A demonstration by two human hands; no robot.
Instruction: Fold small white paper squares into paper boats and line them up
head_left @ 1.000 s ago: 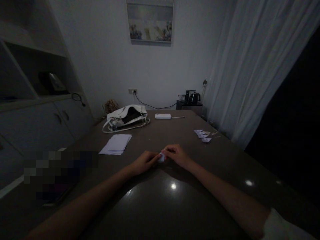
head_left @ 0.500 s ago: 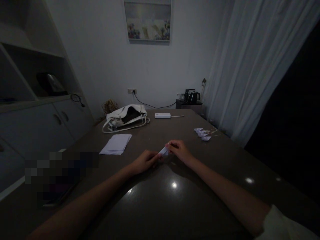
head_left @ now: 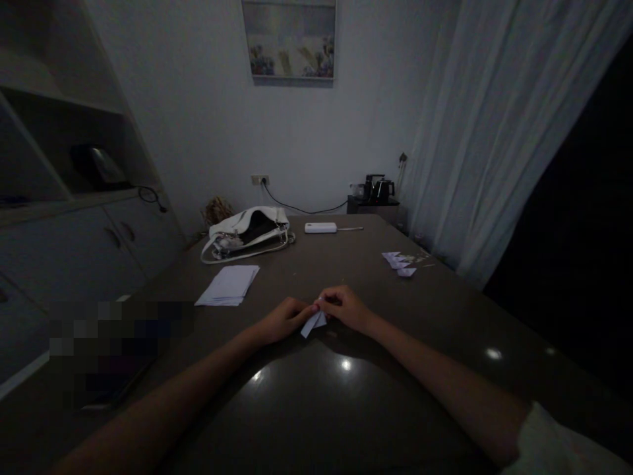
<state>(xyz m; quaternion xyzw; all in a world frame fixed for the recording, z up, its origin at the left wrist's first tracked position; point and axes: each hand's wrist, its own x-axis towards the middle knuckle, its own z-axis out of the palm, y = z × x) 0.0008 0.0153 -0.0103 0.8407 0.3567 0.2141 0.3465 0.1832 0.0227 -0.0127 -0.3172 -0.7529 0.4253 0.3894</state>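
Note:
A small folded piece of white paper [head_left: 313,323] is pinched between both my hands over the middle of a dark glossy table [head_left: 316,402]. My left hand [head_left: 283,319] has its fingers closed on the paper's left side. My right hand [head_left: 345,307] is curled, with its fingertips gripping the paper's upper right edge. The paper's lower end hangs down towards the tabletop. The room is dim.
A stack of white paper sheets [head_left: 228,285] lies to the left. A white handbag [head_left: 247,232] and a white power bank [head_left: 320,227] sit at the far end. Several small folded paper pieces [head_left: 399,263] lie at the right. A white curtain [head_left: 484,132] hangs on the right.
The folded paper was lifted up to the right, and now it points down and left between my fingers. Both hands have stayed together at the table's middle.

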